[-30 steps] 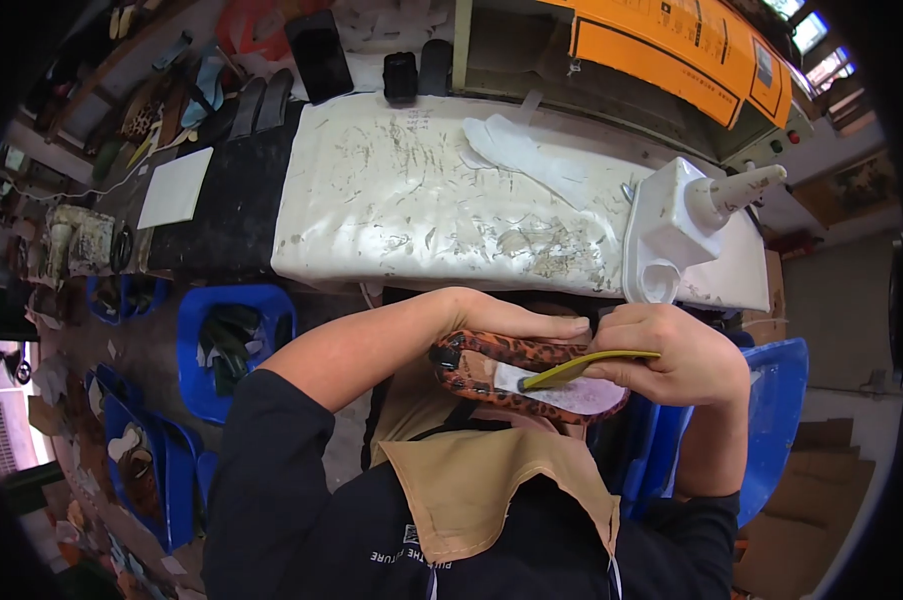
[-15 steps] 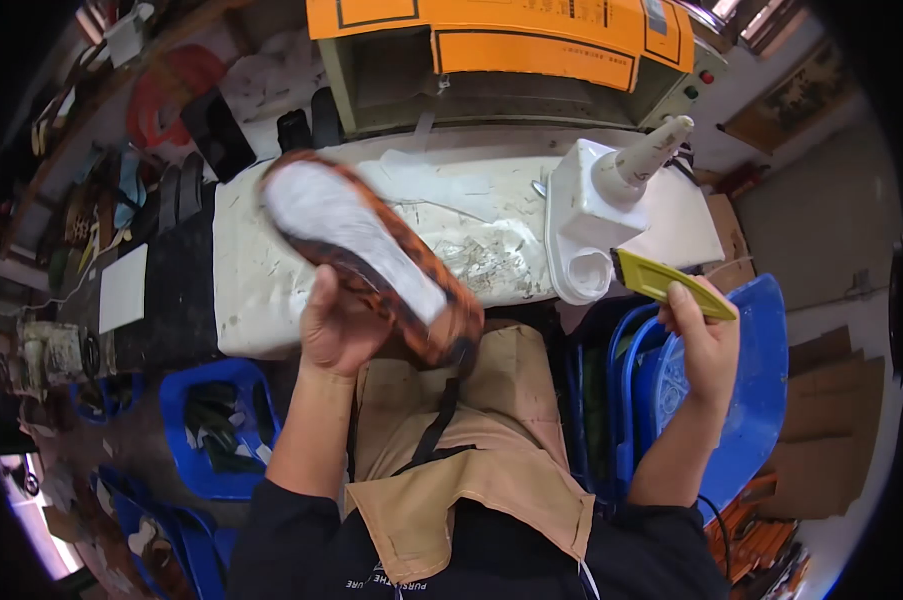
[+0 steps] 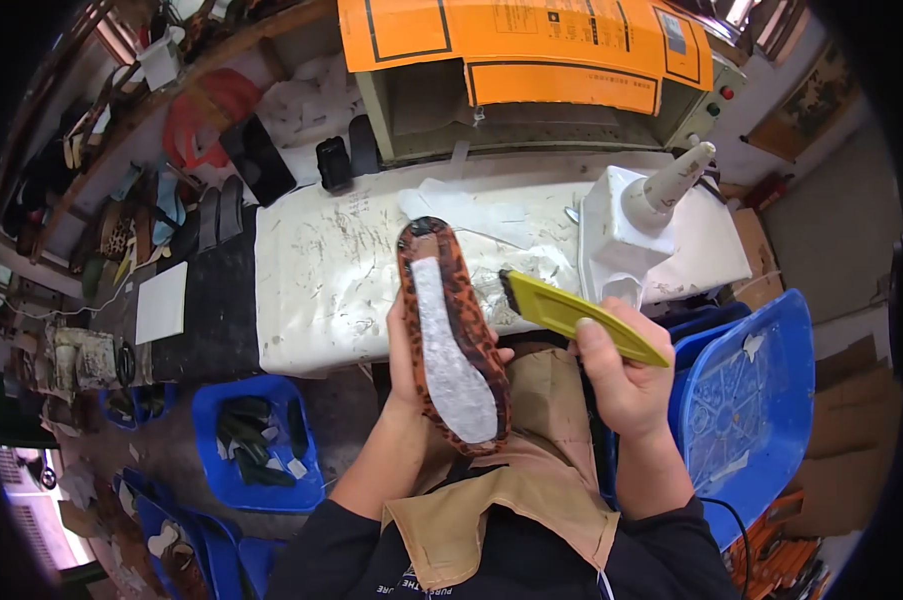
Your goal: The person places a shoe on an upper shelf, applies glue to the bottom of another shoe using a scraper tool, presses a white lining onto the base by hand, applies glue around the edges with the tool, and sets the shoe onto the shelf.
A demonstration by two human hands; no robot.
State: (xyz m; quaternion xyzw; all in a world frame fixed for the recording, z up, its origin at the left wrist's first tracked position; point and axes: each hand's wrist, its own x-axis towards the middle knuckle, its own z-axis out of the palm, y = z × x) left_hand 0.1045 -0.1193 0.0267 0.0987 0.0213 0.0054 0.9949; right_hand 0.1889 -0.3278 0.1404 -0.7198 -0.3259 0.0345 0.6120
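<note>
Shoe (image 3: 455, 368), left hand (image 3: 402, 368) seemingly around edges, clear of right hand (image 3: 626, 385) tight around brush (image 3: 561, 312).

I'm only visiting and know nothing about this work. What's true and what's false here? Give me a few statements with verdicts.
1. The left hand holds the shoe. True.
2. The right hand holds nothing. False: it grips a yellow-green brush.
3. The brush touches the shoe. False: a gap shows between them.
4. The white container stands on the bench. True.
5. The shoe is plain black. False: it is orange-brown with dark spots.
</note>
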